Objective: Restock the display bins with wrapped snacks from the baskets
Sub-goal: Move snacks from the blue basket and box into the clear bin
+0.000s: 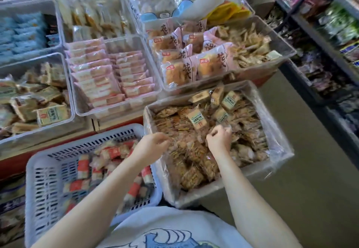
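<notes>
At lower left sat a white slotted basket point(38, 172) of red-and-white wrapped snacks point(83, 167). Right of it, the left hand point(150, 145) and right hand point(219, 138), fingers curled, pinched brown snack packets point(194, 170) inside a plastic-lined box point(279, 156) at centre.

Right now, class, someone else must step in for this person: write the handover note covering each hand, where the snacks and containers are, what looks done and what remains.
Left hand: fingers curled, pinching at brown wrapped snacks in the plastic-lined box; whether a packet is truly gripped is blurred.
Right hand: fingers curled around packets in the same box.
White slotted basket, left of the box, holds red-and-white wrapped snacks.
Done: the pink-packet bin holds two neat rows; the bin with pink bread packs is stocked too.
Left: carry the box's and basket's packets up to the display bins.
</notes>
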### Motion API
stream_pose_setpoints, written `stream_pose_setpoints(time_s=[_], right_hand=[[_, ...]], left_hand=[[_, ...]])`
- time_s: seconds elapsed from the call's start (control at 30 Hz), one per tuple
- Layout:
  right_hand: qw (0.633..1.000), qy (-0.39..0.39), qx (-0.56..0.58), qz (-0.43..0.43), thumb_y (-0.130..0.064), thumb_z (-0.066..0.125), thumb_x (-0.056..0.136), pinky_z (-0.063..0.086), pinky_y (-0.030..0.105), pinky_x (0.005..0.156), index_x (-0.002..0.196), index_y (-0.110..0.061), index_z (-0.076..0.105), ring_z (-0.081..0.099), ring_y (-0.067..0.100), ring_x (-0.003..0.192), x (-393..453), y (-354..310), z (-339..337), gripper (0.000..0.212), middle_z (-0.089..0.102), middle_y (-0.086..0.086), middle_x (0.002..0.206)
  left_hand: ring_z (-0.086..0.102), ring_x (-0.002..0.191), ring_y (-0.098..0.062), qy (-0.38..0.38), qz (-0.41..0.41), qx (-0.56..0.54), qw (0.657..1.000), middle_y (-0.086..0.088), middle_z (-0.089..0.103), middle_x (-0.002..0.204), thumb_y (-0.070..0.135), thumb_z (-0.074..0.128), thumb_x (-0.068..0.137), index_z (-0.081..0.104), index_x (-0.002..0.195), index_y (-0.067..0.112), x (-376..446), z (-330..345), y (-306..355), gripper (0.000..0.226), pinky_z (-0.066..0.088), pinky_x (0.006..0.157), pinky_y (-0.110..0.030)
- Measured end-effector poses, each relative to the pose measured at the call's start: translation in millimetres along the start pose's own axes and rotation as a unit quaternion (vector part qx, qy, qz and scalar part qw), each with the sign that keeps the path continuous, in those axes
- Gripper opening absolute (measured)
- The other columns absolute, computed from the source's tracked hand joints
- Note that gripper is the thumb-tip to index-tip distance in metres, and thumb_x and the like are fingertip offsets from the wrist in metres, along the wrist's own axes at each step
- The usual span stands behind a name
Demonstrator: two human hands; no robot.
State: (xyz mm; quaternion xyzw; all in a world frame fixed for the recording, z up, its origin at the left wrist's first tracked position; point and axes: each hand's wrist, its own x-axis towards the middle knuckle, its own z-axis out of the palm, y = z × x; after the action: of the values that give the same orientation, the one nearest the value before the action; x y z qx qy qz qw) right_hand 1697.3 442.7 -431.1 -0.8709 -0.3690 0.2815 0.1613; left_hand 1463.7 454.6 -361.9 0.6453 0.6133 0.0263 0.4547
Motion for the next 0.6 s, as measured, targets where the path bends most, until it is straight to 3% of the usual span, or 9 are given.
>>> stream_pose_setpoints(time_s=[0.07, 0.1, 0.17, 0.23, 0.3, 0.4, 0.47, 0.53, 0.6], right_hand=[[0.984, -0.027, 0.165, 0.060, -0.012, 0.063, 0.091, 0.048, 0.027, 0.057, 0.079, -0.018, 0.057, 0.061, 0.022, 0.076, -8, 1, -17, 0.015, 0.065, 0.016, 0.112], [0.956, -0.067, 0.268, 0.098, -0.010, 0.061, 0.093, 0.054, 0.030, 0.061, 0.082, -0.015, 0.058, 0.065, 0.024, 0.076, -15, -3, -25, 0.012, 0.067, 0.019, 0.108], [0.844, -0.180, 0.475, 0.171, -0.004, 0.052, 0.098, 0.057, 0.033, 0.065, 0.092, -0.007, 0.061, 0.067, 0.029, 0.080, -36, -15, -39, 0.010, 0.068, 0.022, 0.103], [0.734, -0.265, 0.587, 0.214, -0.007, 0.048, 0.100, 0.058, 0.032, 0.061, 0.100, 0.000, 0.061, 0.068, 0.031, 0.079, -60, -37, -48, 0.014, 0.070, 0.024, 0.099], [0.698, -0.340, 0.590, 0.220, -0.019, 0.047, 0.103, 0.057, 0.026, 0.053, 0.107, 0.001, 0.064, 0.068, 0.026, 0.069, -78, -57, -46, 0.027, 0.073, 0.021, 0.093], [0.717, -0.420, 0.526, 0.181, -0.045, 0.035, 0.107, 0.046, 0.020, 0.043, 0.123, -0.007, 0.065, 0.062, 0.017, 0.065, -95, -87, -30, 0.051, 0.070, 0.013, 0.094], [0.756, -0.443, 0.465, 0.125, -0.054, 0.028, 0.106, 0.042, 0.023, 0.046, 0.119, -0.011, 0.068, 0.056, 0.017, 0.067, -103, -109, -17, 0.059, 0.069, 0.011, 0.089], [0.805, -0.433, 0.400, 0.067, -0.061, 0.024, 0.104, 0.040, 0.028, 0.054, 0.112, -0.012, 0.071, 0.055, 0.019, 0.064, -112, -133, -6, 0.069, 0.070, 0.014, 0.090], [0.839, -0.417, 0.350, 0.009, -0.068, 0.027, 0.100, 0.043, 0.030, 0.057, 0.110, -0.011, 0.074, 0.061, 0.020, 0.067, -121, -157, 6, 0.074, 0.073, 0.014, 0.095]], left_hand=[[0.062, 0.082, -0.003, 0.010, 0.003, -0.012, 1.000, 0.008, 0.070, 0.104, 0.033, 0.059, 0.098, 0.066, 0.106, 0.032, -3, 1, 3, 0.011, 0.042, 0.061, -0.014], [0.062, 0.085, -0.003, 0.017, 0.022, -0.013, 1.000, 0.010, 0.066, 0.108, 0.033, 0.063, 0.096, 0.066, 0.114, 0.031, -6, 2, 4, 0.018, 0.042, 0.064, -0.011], [0.059, 0.097, -0.003, 0.028, 0.094, -0.016, 0.995, 0.014, 0.054, 0.123, 0.031, 0.071, 0.091, 0.057, 0.132, 0.033, -12, 2, 7, 0.043, 0.044, 0.077, -0.009], [0.051, 0.112, 0.005, 0.019, 0.154, -0.052, 0.987, 0.018, 0.047, 0.132, 0.026, 0.076, 0.087, 0.049, 0.140, 0.037, -19, -3, 9, 0.061, 0.044, 0.091, -0.012], [0.052, 0.113, 0.010, 0.017, 0.159, -0.109, 0.981, 0.021, 0.052, 0.130, 0.024, 0.078, 0.085, 0.052, 0.137, 0.038, -26, -13, 9, 0.059, 0.048, 0.090, -0.012], [0.068, 0.097, -0.001, 0.043, 0.086, -0.245, 0.965, 0.012, 0.074, 0.104, 0.026, 0.076, 0.088, 0.069, 0.112, 0.033, -38, -40, 3, 0.026, 0.056, 0.086, -0.025], [0.073, 0.092, -0.014, 0.061, 0.045, -0.323, 0.943, 0.005, 0.077, 0.096, 0.027, 0.072, 0.092, 0.073, 0.104, 0.025, -46, -59, -11, 0.013, 0.056, 0.084, -0.032], [0.072, 0.095, -0.027, 0.077, 0.003, -0.387, 0.919, -0.003, 0.078, 0.097, 0.033, 0.070, 0.093, 0.074, 0.104, 0.018, -53, -76, -33, 0.020, 0.054, 0.084, -0.039], [0.071, 0.095, -0.031, 0.099, -0.033, -0.422, 0.901, -0.007, 0.077, 0.100, 0.042, 0.070, 0.091, 0.076, 0.105, 0.017, -60, -93, -57, 0.029, 0.053, 0.085, -0.044]])
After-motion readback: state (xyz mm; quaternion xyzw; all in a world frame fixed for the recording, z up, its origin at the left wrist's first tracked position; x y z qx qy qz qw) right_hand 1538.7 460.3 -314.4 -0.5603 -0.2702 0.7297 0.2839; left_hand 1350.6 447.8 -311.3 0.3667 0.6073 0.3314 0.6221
